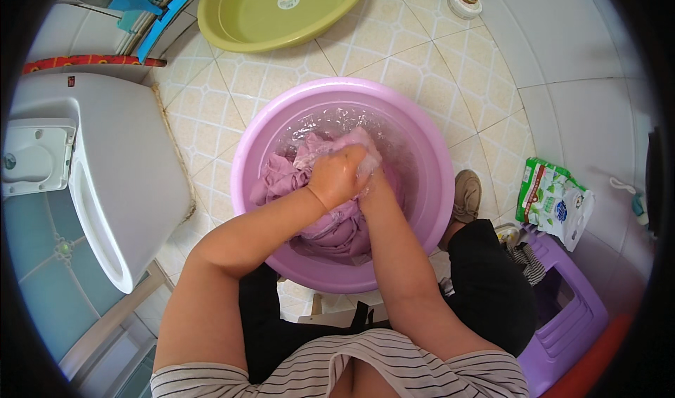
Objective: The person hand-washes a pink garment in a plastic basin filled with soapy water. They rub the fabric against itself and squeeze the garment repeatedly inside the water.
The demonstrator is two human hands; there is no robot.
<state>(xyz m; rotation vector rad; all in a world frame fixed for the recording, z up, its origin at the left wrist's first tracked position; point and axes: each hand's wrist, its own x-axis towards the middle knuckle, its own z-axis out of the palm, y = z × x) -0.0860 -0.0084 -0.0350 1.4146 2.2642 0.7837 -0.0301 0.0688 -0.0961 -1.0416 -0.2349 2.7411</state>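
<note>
A round pink plastic basin (430,224) stands on the floor between my legs, with water and suds in it. Wet pink cloth (335,234) lies bunched in the water, mostly towards the basin's left and near side. My left hand (339,175) is closed in a fist on a raised part of this cloth. Pressed up against it, my right hand (369,180) grips the same sudsy bunch; foam and the left fist hide most of its fingers.
A green plastic basin (253,26) sits on the tiled floor beyond. White bathroom fixture (132,150) at left. To the right are a purple plastic stool (572,324), a striped cloth (527,261) and a green-and-white plastic package (553,200). A round container (464,7) stands by the far wall.
</note>
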